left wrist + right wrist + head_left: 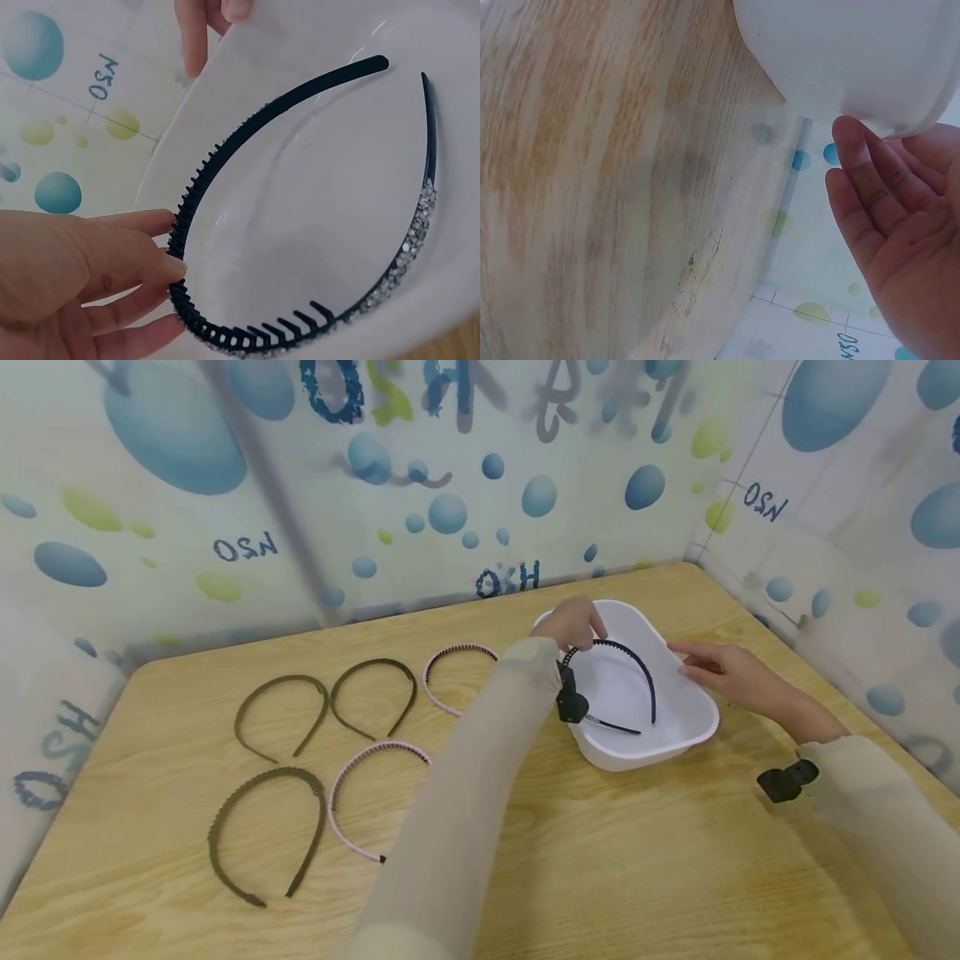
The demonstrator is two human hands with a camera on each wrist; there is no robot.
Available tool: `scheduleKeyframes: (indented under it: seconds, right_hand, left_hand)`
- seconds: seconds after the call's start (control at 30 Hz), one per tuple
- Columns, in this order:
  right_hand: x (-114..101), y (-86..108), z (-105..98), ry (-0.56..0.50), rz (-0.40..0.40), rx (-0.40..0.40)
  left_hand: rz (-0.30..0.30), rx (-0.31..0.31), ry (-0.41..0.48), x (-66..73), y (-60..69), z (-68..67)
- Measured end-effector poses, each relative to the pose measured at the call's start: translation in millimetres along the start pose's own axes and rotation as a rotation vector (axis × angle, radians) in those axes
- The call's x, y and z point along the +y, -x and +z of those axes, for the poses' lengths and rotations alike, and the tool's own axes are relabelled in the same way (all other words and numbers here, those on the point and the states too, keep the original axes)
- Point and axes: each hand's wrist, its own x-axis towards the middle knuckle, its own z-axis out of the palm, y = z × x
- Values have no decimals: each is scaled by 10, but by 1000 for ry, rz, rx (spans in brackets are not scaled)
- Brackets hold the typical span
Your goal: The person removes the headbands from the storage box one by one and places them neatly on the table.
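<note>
My left hand (570, 622) pinches a black toothed headband (262, 116) between thumb and fingers, near the middle of its arch. Clear sparkling stones cover part of one side of it. The headband is within the white plastic basin (684, 697), its tips pointing toward the near side. My right hand (738, 677) holds the basin's right rim, thumb at the inner side and fingers against the outer wall. In the right wrist view, fingertips (847, 127) touch the basin from below its lip.
Left on the wooden table (600, 852) lie dark headbands (382, 660) and two pink ones, an upper pink headband (459, 647) and a lower pink headband (390, 744). My left sleeve (465, 802) partly covers the pink ones. Patterned walls (450, 460) border the table's back and right.
</note>
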Motion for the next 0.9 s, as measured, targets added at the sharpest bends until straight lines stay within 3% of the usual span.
scheduleKeyframes:
  seconds: [0.33, 0.57, 0.73, 0.9]
  right_hand:
    - [9, -5, 7, 10, -18, 7]
    - [0, 7, -3, -2, -30, 18]
    - [7, 6, -8, -8, -9, 6]
    - [19, -3, 2, -9, 0, -7]
  left_hand:
    - [71, 3, 53, -33, 42, -99]
    - [173, 21, 36, -36, 79, -231]
    - [170, 56, 38, 27, 145, -333]
    - [230, 88, -7, 64, 230, -469]
